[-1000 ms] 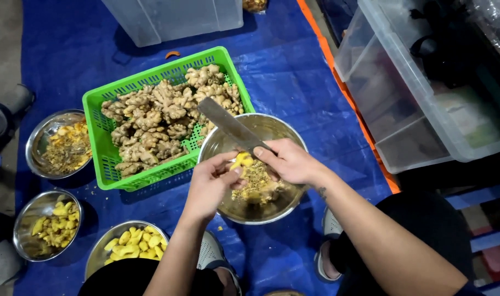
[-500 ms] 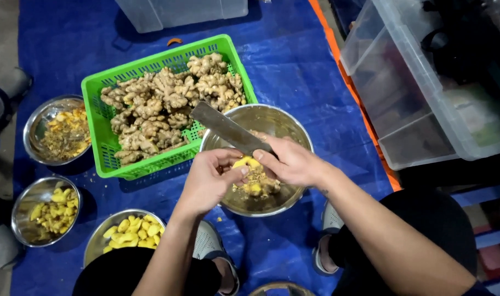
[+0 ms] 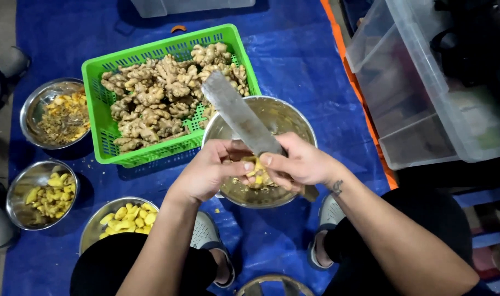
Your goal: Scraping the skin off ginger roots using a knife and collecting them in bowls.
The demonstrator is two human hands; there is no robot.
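Observation:
My right hand (image 3: 297,163) grips a big knife (image 3: 240,116) whose broad grey blade points up and to the left, over the steel bowl (image 3: 294,121). My left hand (image 3: 211,169) holds a piece of yellow peeled ginger (image 3: 259,174) against the blade's base, above the bowl. The two hands touch around the ginger. A green plastic basket (image 3: 99,118) full of unpeeled ginger roots (image 3: 157,104) lies just beyond the bowl, to the left.
Three more steel bowls sit at the left: one with peelings (image 3: 28,109), one with yellow pieces (image 3: 17,189), one with peeled ginger (image 3: 94,230). A clear plastic bin (image 3: 420,82) stands at the right. A blue tarp (image 3: 299,49) covers the floor. My shoes (image 3: 329,211) rest below.
My hands have stayed together over the bowl. The knife blade has tilted a little more upright, and the ginger piece has shifted slightly lower between my fingers.

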